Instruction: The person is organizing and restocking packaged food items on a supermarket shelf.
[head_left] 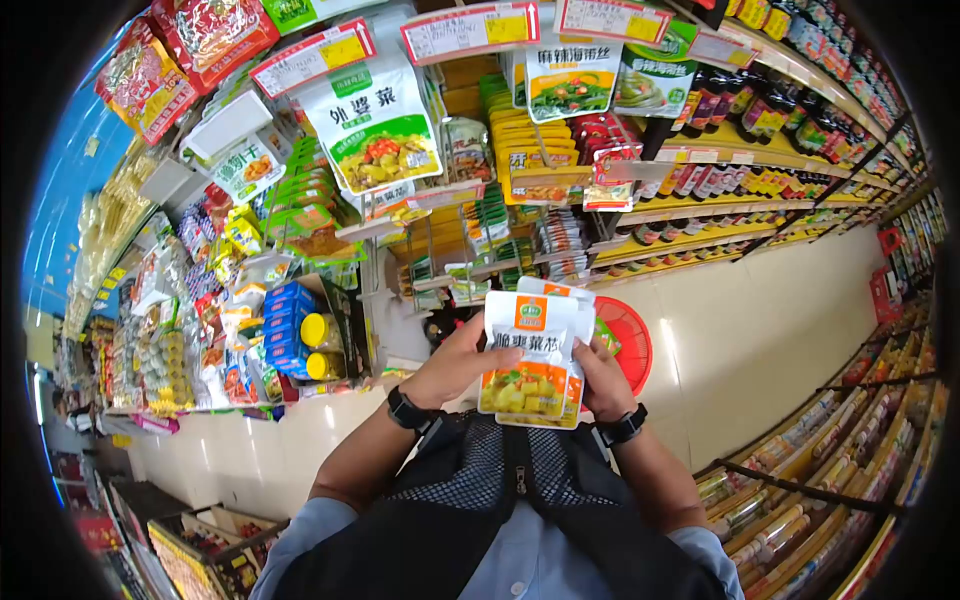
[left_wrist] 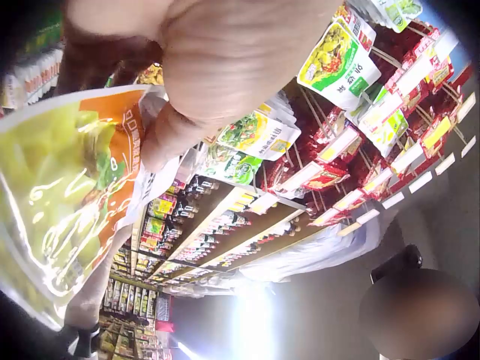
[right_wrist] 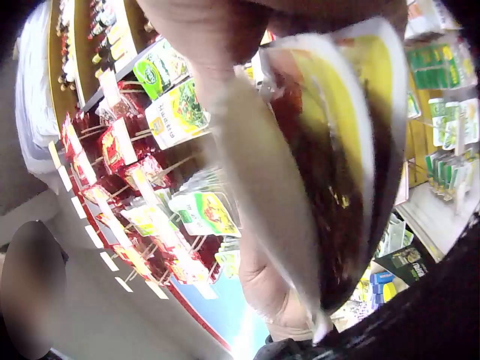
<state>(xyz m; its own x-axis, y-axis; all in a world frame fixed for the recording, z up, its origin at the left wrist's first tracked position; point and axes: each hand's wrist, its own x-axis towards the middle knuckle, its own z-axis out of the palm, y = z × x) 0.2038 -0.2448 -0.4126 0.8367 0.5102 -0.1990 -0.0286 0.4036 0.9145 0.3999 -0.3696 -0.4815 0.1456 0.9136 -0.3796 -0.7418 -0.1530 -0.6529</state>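
Observation:
In the head view, both hands hold a small stack of white-and-orange pickled-vegetable pouches (head_left: 530, 390) upright in front of the chest. My left hand (head_left: 448, 365) grips the left edge, its thumb lying across the front pouch. At the opposite edge, my right hand (head_left: 604, 382) pinches the stack, with a sliver of green packaging showing beside it. The left wrist view shows the front pouch (left_wrist: 56, 199) close up, its clear window full of yellow pieces. From the right wrist, the pouches (right_wrist: 337, 142) appear edge-on and fanned apart, below the right hand (right_wrist: 202, 41).
Hanging pouches (head_left: 385, 135) fill the rack ahead, under price tags (head_left: 470, 32). A red round basket or stool (head_left: 625, 345) stands below, just beyond the right hand. Bottle shelves (head_left: 740, 185) run to the right; blue boxes (head_left: 290, 325) sit at the left.

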